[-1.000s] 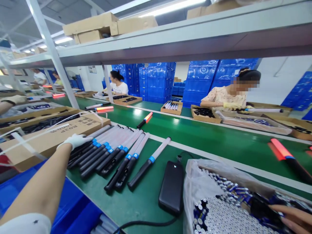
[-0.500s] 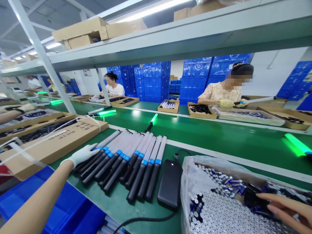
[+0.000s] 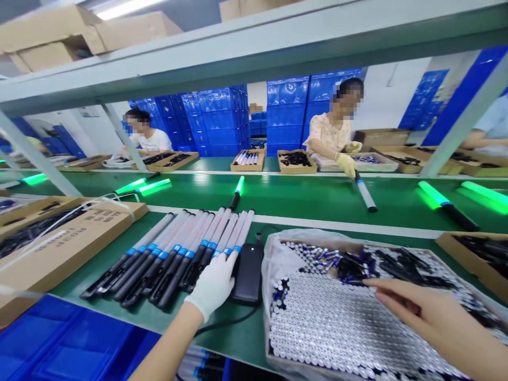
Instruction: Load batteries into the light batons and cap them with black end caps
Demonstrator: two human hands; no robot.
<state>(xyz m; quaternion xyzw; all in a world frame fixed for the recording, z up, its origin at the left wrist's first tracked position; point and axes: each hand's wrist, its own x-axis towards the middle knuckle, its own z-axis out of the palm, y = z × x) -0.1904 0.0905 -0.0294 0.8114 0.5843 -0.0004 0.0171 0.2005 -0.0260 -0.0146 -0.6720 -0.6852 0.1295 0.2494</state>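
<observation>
My left hand [image 3: 212, 286], in a white glove, lies over the black handles at the right end of a row of light sticks [image 3: 174, 248] with frosted tubes and blue bands. Its fingers are wrapped on the rightmost handles. Beside it rests a black power bank [image 3: 248, 272] with a cable. My right hand [image 3: 413, 307] is bare and reaches over a plastic-lined box of batteries [image 3: 337, 317]. Thumb and fingertips pinch a small dark piece near black parts [image 3: 351, 267] lying on the batteries; its exact shape is unclear.
Lit green sticks [image 3: 239, 186] lie on the green conveyor [image 3: 278, 198]. Across it, a person [image 3: 331, 127] in yellow gloves holds a stick. A carton [image 3: 75, 243] stands at left, blue bins [image 3: 75, 338] below it, an overhead shelf [image 3: 254, 53] above.
My left hand has moved from the row's left end to its right end. My right hand has shifted over the battery box. The view has turned right; the person opposite has lowered a stick onto the conveyor.
</observation>
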